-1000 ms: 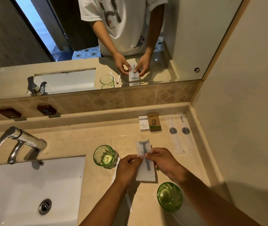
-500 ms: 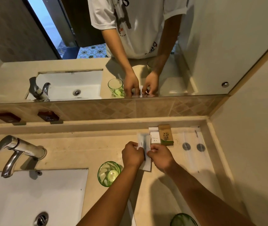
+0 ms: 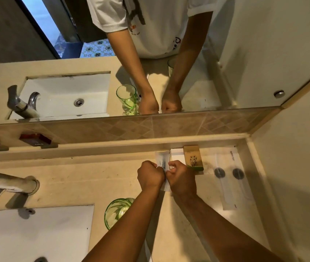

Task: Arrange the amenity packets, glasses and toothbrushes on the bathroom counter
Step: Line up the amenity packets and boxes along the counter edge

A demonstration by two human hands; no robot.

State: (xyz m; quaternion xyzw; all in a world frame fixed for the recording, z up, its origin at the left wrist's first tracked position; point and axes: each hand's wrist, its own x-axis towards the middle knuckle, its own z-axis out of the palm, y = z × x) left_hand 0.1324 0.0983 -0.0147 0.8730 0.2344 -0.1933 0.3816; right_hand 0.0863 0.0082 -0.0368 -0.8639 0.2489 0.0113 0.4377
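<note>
My left hand and my right hand both pinch a white razor packet lying near the back ledge of the beige counter. The packet's far end touches a white amenity box, and a brown box with a flower print stands right of that. Two clear sealed packets with grey discs lie further right by the wall. A green glass stands below my left forearm, partly hidden by it. Another white packet peeks out under my left arm.
A white sink fills the lower left, with a chrome tap behind it. A mirror runs along the back above a tiled strip. The right wall closes off the counter's end.
Both hands have carried the razor packet away from me, from the counter's middle to the back ledge beside the white box. The second green glass at lower right has left the view.
</note>
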